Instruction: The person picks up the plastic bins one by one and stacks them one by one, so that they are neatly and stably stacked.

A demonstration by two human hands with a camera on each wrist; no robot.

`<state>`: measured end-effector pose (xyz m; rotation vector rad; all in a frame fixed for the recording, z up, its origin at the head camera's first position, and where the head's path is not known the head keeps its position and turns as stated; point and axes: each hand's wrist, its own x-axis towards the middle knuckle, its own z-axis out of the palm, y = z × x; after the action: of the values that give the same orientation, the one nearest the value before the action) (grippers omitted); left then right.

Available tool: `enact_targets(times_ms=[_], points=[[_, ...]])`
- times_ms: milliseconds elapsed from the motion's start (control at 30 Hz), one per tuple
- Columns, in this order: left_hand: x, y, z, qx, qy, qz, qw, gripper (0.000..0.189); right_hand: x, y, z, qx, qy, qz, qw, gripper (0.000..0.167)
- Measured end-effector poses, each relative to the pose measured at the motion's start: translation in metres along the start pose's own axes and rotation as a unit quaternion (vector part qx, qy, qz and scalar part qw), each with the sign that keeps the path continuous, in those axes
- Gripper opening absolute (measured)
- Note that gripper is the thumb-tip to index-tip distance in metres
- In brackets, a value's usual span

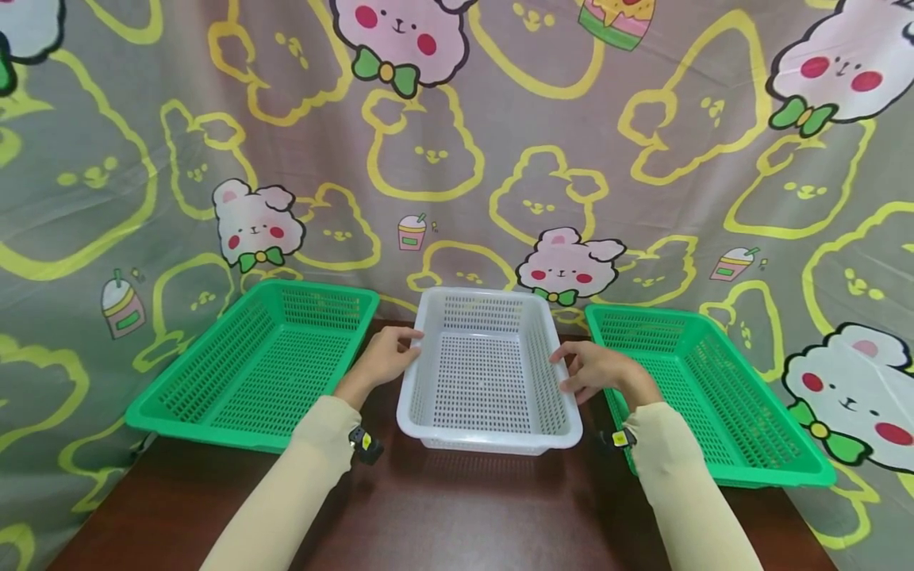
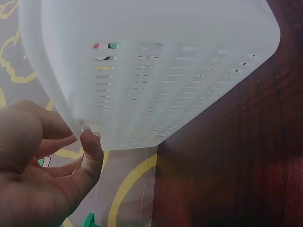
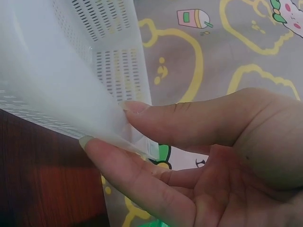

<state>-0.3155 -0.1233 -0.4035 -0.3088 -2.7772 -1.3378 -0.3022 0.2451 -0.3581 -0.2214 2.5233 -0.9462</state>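
A white perforated plastic basket (image 1: 493,438) sits upright in the middle of the dark table. My left hand (image 1: 386,354) pinches its left rim; in the left wrist view, the fingertips (image 2: 92,142) meet the rim from below. On the opposite side my right hand (image 1: 593,369) holds the right rim. The right wrist view shows the thumb (image 3: 161,118) over the rim and a finger beneath the white basket (image 3: 52,71). Nothing lies inside it.
A green perforated basket (image 1: 207,432) stands on the left, beyond my left wrist. Another green basket (image 1: 778,476) is at the right, partly behind my right hand. Behind them hangs a patterned cloth (image 1: 457,127). Bare brown tabletop (image 1: 464,507) shows in front.
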Motion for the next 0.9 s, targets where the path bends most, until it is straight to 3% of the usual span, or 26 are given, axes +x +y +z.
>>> enact_targets(times_ms=[733, 900], points=[[0.0009, -0.0038, -0.0003, 0.006, -0.001, 0.02, 0.9998, 0.038, 0.0024, -0.0019, -0.0015, -0.009, 0.012, 0.004, 0.9999, 0.049], [-0.0026, -0.0017, -0.0085, 0.011, 0.005, 0.041, 0.9991, 0.038, 0.0035, -0.0095, -0.004, -0.049, 0.065, -0.024, 0.9964, 0.039]])
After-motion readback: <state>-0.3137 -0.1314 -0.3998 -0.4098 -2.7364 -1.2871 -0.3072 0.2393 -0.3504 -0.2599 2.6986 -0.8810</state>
